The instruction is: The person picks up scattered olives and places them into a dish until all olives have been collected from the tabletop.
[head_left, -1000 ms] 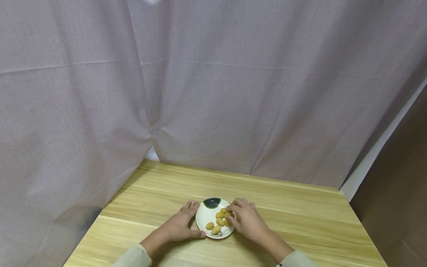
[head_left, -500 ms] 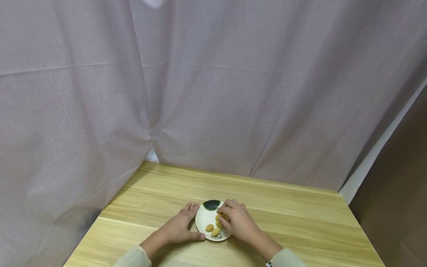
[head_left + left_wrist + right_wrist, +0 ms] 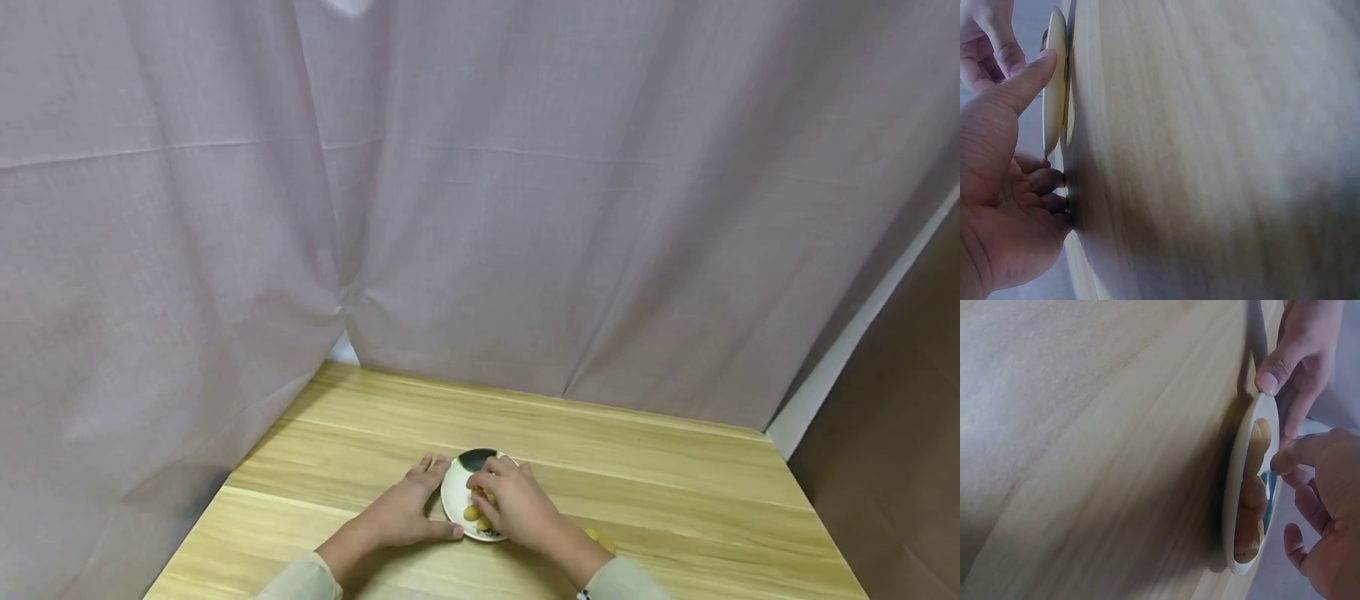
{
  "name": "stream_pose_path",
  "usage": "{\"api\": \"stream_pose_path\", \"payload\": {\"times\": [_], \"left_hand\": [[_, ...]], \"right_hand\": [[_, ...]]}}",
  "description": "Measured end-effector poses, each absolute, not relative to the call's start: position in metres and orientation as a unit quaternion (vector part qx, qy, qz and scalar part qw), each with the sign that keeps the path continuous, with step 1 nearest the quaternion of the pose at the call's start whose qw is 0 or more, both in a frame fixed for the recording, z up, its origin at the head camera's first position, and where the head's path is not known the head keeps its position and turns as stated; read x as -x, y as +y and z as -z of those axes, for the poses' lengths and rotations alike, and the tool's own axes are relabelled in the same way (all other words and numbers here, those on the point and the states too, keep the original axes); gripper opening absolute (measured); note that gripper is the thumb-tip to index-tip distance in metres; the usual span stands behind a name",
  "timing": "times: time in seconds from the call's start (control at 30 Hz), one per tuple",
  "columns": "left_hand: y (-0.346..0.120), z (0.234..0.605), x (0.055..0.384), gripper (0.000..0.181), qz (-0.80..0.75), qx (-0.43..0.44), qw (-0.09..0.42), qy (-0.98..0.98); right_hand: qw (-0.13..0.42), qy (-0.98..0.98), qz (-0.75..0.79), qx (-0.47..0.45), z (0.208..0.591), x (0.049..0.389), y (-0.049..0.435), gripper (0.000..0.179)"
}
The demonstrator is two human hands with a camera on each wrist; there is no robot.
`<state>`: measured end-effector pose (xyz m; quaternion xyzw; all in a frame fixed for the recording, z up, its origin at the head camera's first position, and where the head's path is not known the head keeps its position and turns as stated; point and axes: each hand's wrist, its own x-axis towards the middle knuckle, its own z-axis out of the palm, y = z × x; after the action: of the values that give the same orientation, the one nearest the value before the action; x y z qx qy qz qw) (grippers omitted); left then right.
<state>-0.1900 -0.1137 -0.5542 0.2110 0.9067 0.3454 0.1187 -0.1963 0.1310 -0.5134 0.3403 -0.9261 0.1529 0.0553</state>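
Observation:
A small round white plate with a dark green patch lies on the wooden table. Several oval yellow-brown pieces, nut-like in shape, lie on it; the right wrist view shows these pieces along one side. My left hand holds the plate's left rim between thumb and fingers. Over the plate is my right hand, its thumb and fingertips down among the pieces. In the right wrist view the thumb tip hovers close above the plate, and the other fingers curl. Whether a piece is pinched there cannot be made out.
More yellow pieces show on the table just beyond the right forearm. The wooden table reaches back to a grey-mauve curtain. A brown panel stands at the right.
My right hand has moved left across the plate, covering more of its pieces. As the forearm shifted, yellow pieces on the table came into sight. The left hand has stayed at the rim.

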Motion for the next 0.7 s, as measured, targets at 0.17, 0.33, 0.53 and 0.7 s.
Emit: {"api": "stream_pose_path", "payload": {"times": [0.17, 0.33, 0.53, 0.7], "left_hand": [[-0.1145, 0.5541, 0.1911, 0.121, -0.353, -0.214, 0.125, 0.902], [-0.1106, 0.5531, 0.1924, 0.120, -0.360, -0.223, 0.133, 0.896], [-0.1115, 0.5532, 0.1913, 0.120, -0.357, -0.211, 0.131, 0.900], [-0.1139, 0.5541, 0.1909, 0.120, -0.352, -0.209, 0.130, 0.903]], "right_hand": [[0.068, -0.920, -0.154, -0.353, 0.5182, 0.1986, 0.1268, 0.015], [0.078, -0.922, -0.147, -0.350, 0.5223, 0.1981, 0.1290, 0.015], [0.070, -0.922, -0.153, -0.349, 0.5214, 0.1991, 0.1264, 0.013], [0.069, -0.923, -0.143, -0.351, 0.5225, 0.2010, 0.1241, 0.012]]}}
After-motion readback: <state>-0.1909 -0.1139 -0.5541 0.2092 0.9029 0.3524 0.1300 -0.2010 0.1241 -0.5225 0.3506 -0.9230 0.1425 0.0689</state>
